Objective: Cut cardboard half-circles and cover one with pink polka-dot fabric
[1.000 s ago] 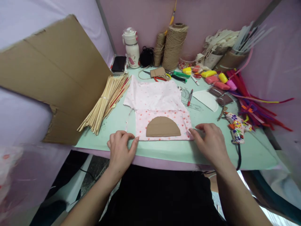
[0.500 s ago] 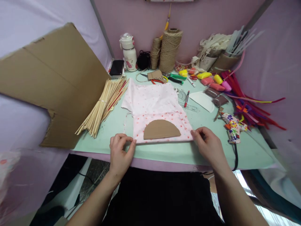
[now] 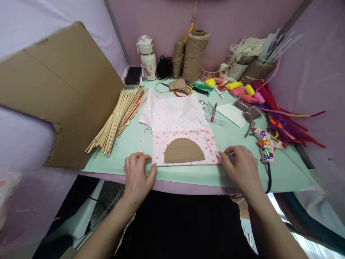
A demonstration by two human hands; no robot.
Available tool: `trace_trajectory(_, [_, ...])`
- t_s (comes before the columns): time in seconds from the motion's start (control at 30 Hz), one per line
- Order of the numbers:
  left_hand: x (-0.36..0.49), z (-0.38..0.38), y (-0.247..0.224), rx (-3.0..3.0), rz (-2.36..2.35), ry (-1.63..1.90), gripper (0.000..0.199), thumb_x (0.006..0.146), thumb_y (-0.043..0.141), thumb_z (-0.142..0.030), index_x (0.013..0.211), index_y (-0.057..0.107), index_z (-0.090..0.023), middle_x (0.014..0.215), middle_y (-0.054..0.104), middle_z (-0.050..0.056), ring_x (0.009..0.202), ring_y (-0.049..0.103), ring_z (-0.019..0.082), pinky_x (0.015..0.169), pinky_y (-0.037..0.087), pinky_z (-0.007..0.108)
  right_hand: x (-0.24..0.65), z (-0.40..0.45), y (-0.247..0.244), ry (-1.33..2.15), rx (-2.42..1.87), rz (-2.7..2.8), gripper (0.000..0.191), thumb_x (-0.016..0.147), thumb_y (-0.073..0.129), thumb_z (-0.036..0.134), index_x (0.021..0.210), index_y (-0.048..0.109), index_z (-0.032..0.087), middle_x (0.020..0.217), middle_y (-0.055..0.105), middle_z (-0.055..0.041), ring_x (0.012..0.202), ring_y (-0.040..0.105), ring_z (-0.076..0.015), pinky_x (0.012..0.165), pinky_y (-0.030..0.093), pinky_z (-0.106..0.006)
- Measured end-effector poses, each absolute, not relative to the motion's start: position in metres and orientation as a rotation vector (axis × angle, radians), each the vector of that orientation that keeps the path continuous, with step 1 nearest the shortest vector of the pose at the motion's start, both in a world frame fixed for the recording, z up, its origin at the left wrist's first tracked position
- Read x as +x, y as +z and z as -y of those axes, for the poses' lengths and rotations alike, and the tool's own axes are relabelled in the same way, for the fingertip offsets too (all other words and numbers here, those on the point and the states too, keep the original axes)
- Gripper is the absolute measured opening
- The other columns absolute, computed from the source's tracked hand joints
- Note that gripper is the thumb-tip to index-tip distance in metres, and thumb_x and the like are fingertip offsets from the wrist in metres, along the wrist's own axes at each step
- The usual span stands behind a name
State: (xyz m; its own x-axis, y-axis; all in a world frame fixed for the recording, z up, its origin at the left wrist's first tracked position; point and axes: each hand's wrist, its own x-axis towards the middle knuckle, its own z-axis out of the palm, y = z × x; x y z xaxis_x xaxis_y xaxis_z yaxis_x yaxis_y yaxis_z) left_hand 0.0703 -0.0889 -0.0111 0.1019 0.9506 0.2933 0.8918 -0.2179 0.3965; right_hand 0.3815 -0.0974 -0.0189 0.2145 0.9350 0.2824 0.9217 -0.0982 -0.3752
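Observation:
A pink dotted fabric [image 3: 172, 115] lies flat on the mint-green table [image 3: 188, 173], its near part folded over. A brown cardboard half-circle [image 3: 184, 151] rests on that fold. My left hand [image 3: 138, 174] pinches the fabric's near left corner between thumb and forefinger. At the near right corner my right hand [image 3: 239, 168] grips the fabric with its fingertips. Both hands rest on the table's front edge.
A bundle of bamboo skewers [image 3: 118, 117] and a large cardboard sheet [image 3: 61, 86] lie to the left. At the back are a bottle [image 3: 147, 57], phone [image 3: 133, 75], twine spools [image 3: 194, 55] and green pliers [image 3: 202, 88]. To the right are a red pen [image 3: 214, 111], clay packs [image 3: 242, 91], pipe cleaners [image 3: 283, 115] and a patterned glue gun [image 3: 265, 144].
Both hands closed on the fabric's near corners and drew its front edge slightly nearer and straighter; the cardboard half-circle stayed on the fold.

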Motion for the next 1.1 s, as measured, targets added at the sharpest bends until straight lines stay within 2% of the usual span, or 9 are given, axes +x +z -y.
trace_trajectory(0.1, [0.077,0.065,-0.003,2.366,-1.635,0.915,0.02,0.09,0.05,-0.02,0.108,0.059,-0.018,0.117,0.059,0.013,0.115,0.052,0.026,0.1,0.043,0.047,0.374,0.077,-0.009,0.047,-1.798,1.812,0.018,0.093,0.047,0.035,0.095,0.06,0.022,0.094,0.065,-0.0108,0.09,0.058,-0.0282,0.081,0.045,-0.043])
trace_trajectory(0.2, [0.088,0.03,-0.004,2.451,-1.388,0.761,0.027,0.095,0.041,-0.019,0.113,0.06,-0.019,0.125,0.062,0.011,0.119,0.055,0.022,0.105,0.043,0.043,0.362,0.045,-0.009,0.152,-1.57,2.051,0.025,0.096,0.043,0.029,0.112,0.061,0.022,0.116,0.065,-0.0126,0.11,0.058,-0.0282,0.095,0.046,-0.046])
trace_trajectory(0.3, [0.097,0.0,-0.016,2.517,-1.38,0.442,0.039,0.095,0.04,-0.021,0.131,0.052,-0.014,0.145,0.049,0.015,0.137,0.041,0.026,0.112,0.035,0.049,0.354,0.017,-0.021,0.203,-1.513,2.284,0.036,0.096,0.044,0.03,0.128,0.057,0.02,0.141,0.053,-0.0134,0.132,0.045,-0.0316,0.105,0.039,-0.053])
trace_trajectory(0.37, [0.1,-0.014,-0.025,2.543,-1.4,0.295,0.044,0.096,0.038,-0.021,0.138,0.045,-0.012,0.151,0.04,0.017,0.142,0.033,0.029,0.114,0.03,0.051,0.352,0.003,-0.031,0.239,-1.57,2.377,0.041,0.098,0.04,0.031,0.135,0.053,0.02,0.149,0.046,-0.0129,0.138,0.038,-0.0335,0.108,0.036,-0.057])
trace_trajectory(0.47, [0.103,-0.033,-0.031,2.577,-1.414,0.251,0.046,0.096,0.037,-0.021,0.14,0.043,-0.009,0.153,0.037,0.018,0.143,0.031,0.028,0.115,0.028,0.049,0.353,-0.016,-0.039,0.245,-1.617,2.405,0.044,0.1,0.036,0.032,0.139,0.049,0.017,0.152,0.041,-0.0135,0.141,0.034,-0.0333,0.11,0.033,-0.057])
trace_trajectory(0.67, [0.101,-0.069,-0.02,2.617,-1.351,0.316,0.046,0.092,0.046,-0.019,0.135,0.048,-0.006,0.146,0.046,0.02,0.139,0.038,0.029,0.115,0.029,0.048,0.356,-0.039,-0.029,0.212,-1.623,2.346,0.042,0.098,0.041,0.031,0.136,0.052,0.019,0.147,0.049,-0.0122,0.137,0.039,-0.0335,0.109,0.026,-0.062])
trace_trajectory(0.83, [0.094,-0.056,-0.005,2.609,-1.381,0.473,0.038,0.088,0.053,-0.019,0.126,0.057,-0.011,0.133,0.058,0.015,0.125,0.051,0.028,0.105,0.04,0.047,0.347,-0.022,-0.009,0.171,-1.724,2.253,0.037,0.092,0.053,0.036,0.123,0.062,0.017,0.124,0.063,-0.0157,0.116,0.053,-0.0345,0.097,0.038,-0.052])
trace_trajectory(0.97, [0.099,-0.02,0.003,2.587,-1.484,0.58,0.022,0.091,0.051,-0.021,0.106,0.065,-0.015,0.11,0.066,0.011,0.106,0.059,0.027,0.092,0.046,0.045,0.332,-0.012,-0.002,0.162,-1.802,2.223,0.044,0.083,0.063,0.051,0.112,0.065,0.018,0.116,0.062,-0.0151,0.109,0.053,-0.0355,0.086,0.041,-0.047])
trace_trajectory(1.1, [0.103,0.01,-0.004,2.563,-1.464,0.656,0.017,0.09,0.052,-0.02,0.104,0.062,-0.016,0.106,0.064,0.011,0.1,0.059,0.025,0.089,0.049,0.041,0.324,-0.014,-0.005,0.452,-1.879,2.122,0.04,0.072,0.073,0.05,0.093,0.059,0.019,0.098,0.064,-0.0089,0.091,0.058,-0.0278,0.072,0.041,-0.036])
